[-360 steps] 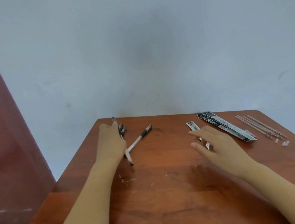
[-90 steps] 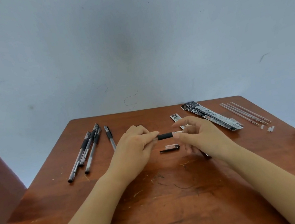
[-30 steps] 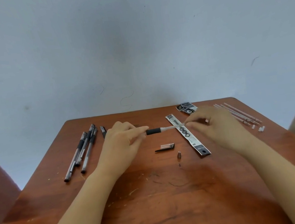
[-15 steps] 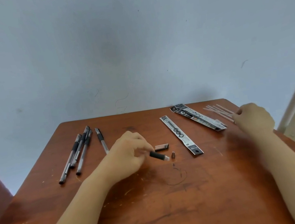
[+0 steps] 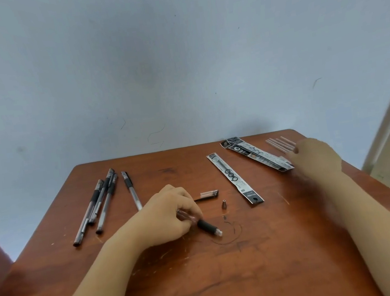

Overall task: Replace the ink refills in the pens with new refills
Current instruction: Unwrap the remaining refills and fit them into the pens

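My left hand (image 5: 165,214) is shut on an opened pen barrel (image 5: 206,227) with a black grip, resting low on the wooden table (image 5: 232,280); its open end points right. The pen's cap (image 5: 209,194) and small metal tip (image 5: 224,204) lie just beyond it. One refill packet (image 5: 234,178) lies flat at centre right, with more packets (image 5: 257,156) behind it. My right hand (image 5: 315,156) is blurred at the far right, over a row of thin loose refills (image 5: 280,144). Whether it holds one is hidden.
Several capped pens (image 5: 99,204) lie in a bundle at the far left, with a single pen (image 5: 131,190) beside them. The table stands against a pale blue wall. Its right edge runs close to my right forearm.
My right hand has stayed at the loose refills on the far right. My left hand has lowered the barrel a little nearer to me. The view has shifted slightly.
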Demonstrator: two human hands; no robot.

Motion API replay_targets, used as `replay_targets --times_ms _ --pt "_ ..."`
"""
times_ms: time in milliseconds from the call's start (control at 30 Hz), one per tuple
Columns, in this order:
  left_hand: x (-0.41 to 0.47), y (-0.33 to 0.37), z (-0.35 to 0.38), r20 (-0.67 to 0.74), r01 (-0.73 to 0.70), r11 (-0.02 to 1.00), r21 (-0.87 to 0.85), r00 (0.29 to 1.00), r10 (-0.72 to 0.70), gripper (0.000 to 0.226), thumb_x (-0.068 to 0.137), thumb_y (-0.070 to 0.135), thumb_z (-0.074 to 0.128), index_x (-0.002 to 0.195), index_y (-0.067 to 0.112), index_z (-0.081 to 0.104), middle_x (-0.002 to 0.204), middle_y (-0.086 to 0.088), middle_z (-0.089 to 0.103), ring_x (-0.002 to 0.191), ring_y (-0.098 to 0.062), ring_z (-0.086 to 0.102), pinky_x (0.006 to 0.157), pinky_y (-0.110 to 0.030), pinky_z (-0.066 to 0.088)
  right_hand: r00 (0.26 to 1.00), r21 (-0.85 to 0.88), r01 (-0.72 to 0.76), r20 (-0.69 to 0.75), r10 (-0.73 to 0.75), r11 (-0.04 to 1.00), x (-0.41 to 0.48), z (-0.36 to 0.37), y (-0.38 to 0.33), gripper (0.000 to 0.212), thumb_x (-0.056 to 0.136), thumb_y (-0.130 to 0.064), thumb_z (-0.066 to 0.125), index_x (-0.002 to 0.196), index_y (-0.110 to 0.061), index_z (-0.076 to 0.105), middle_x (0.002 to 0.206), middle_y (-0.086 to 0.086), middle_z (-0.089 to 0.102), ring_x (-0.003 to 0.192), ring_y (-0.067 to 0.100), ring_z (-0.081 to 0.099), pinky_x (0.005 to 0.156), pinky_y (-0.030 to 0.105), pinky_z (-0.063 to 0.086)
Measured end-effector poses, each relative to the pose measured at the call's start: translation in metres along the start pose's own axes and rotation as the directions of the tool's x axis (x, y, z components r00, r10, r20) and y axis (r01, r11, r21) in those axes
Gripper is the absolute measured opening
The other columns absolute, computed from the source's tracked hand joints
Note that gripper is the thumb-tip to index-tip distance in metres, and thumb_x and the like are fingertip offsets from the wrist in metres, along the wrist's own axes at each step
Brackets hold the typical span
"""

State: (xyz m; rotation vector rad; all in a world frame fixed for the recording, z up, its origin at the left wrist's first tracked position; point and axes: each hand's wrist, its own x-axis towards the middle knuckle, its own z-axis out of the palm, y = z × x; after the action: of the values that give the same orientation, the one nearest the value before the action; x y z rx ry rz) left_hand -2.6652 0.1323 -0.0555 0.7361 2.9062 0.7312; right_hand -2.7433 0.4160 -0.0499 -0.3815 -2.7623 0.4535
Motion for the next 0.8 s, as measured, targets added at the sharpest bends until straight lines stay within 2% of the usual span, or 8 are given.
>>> replay_targets --times_ms 133,267,367,500,567,667,733,800 --pt "0.0 0.002 0.001 0.009 0.001 1.0 -0.011 1.0 -0.001 0.026 0.082 0.011 0.057 0.094 0.032 0.067 0.099 0.018 0.051 0.102 -0.001 0.04 0.093 -0.026 0.041 0.951 0.096 0.285 0.098 -0.294 0.954 -0.031 0.0 -0.041 0.043 0.089 -0.035 0.046 0.052 -0.014 0.038 0.058 0.003 0.041 0.06 0.023 0.042 0.048 0.027 0.025" --pt "-0.001 0.004 0.0 -0.028 -0.009 1.0 -0.026 1.0 0.008 0.029 0.081 0.009 0.055 0.098 0.031 0.066 0.097 0.018 0.052 0.1 0.0 0.042 0.089 -0.02 0.038 0.854 -0.073 0.453 0.32 -0.409 0.888 -0.056 0.015 -0.068 0.043 0.085 -0.055 0.048 0.075 -0.013 0.051 0.086 0.001 0.046 0.09 0.023 0.052 0.068 0.03 0.036" --pt "0.0 0.004 0.002 -0.122 -0.001 0.998 -0.059 0.993 -0.006 0.028 0.083 0.01 0.055 0.099 0.03 0.065 0.092 0.023 0.051 0.098 0.0 0.044 0.082 -0.012 0.036 0.862 -0.103 0.463 0.283 -0.42 0.881 -0.058 0.015 -0.069 0.031 0.09 -0.04 0.046 0.088 -0.01 0.054 0.109 0.008 0.05 0.103 0.026 0.052 0.072 0.031 0.036" --pt "0.003 0.001 0.003 -0.343 0.053 0.997 -0.057 0.937 -0.069 0.022 0.088 0.016 0.052 0.1 0.028 0.065 0.087 0.027 0.049 0.093 0.002 0.045 0.077 -0.013 0.035 0.905 -0.122 0.393 0.229 -0.36 0.911 -0.052 0.01 -0.063 0.032 0.088 -0.014 0.042 0.059 -0.011 0.029 0.072 0.002 0.04 0.082 0.031 0.048 0.067 0.029 0.034" --pt "0.003 0.0 0.004 -0.425 0.074 0.995 -0.063 0.9 -0.094 0.022 0.088 0.017 0.051 0.101 0.026 0.065 0.086 0.026 0.05 0.094 -0.002 0.046 0.081 -0.018 0.035 0.924 -0.112 0.363 0.17 -0.342 0.925 -0.05 0.008 -0.061 0.032 0.087 -0.013 0.041 0.057 -0.012 0.031 0.066 0.002 0.037 0.075 0.027 0.042 0.065 0.028 0.032" --pt "0.003 0.002 0.003 -0.503 0.091 0.991 -0.098 0.854 -0.128 0.021 0.088 0.017 0.053 0.103 0.023 0.065 0.086 0.023 0.051 0.094 -0.003 0.046 0.078 -0.014 0.033 0.931 0.187 0.334 0.086 -0.354 0.924 -0.046 0.006 -0.059 0.021 0.087 -0.016 0.046 0.07 -0.009 0.057 0.067 0.004 0.052 0.066 0.019 0.049 0.058 0.027 0.034" --pt "0.003 0.004 0.002 -0.547 0.098 0.974 -0.203 0.814 -0.196 0.021 0.087 0.021 0.055 0.106 0.022 0.064 0.089 0.021 0.054 0.09 -0.001 0.047 0.076 -0.012 0.033 0.905 0.526 0.271 0.146 -0.399 0.806 -0.049 0.001 -0.062 0.023 0.088 -0.012 0.05 0.068 -0.014 0.06 0.057 -0.005 0.058 0.047 0.002 0.05 0.05 0.021 0.037" --pt "0.001 0.007 -0.001 -0.573 0.091 0.918 -0.385 0.756 -0.316 0.026 0.084 0.028 0.058 0.11 0.022 0.063 0.1 0.016 0.059 0.095 -0.002 0.051 0.082 -0.018 0.036 0.867 0.727 0.151 0.228 -0.443 0.67 -0.057 -0.007 -0.066 0.025 0.089 -0.011 0.051 0.067 -0.019 0.061 0.052 -0.012 0.056 0.042 -0.001 0.047 0.046 0.015 0.037"
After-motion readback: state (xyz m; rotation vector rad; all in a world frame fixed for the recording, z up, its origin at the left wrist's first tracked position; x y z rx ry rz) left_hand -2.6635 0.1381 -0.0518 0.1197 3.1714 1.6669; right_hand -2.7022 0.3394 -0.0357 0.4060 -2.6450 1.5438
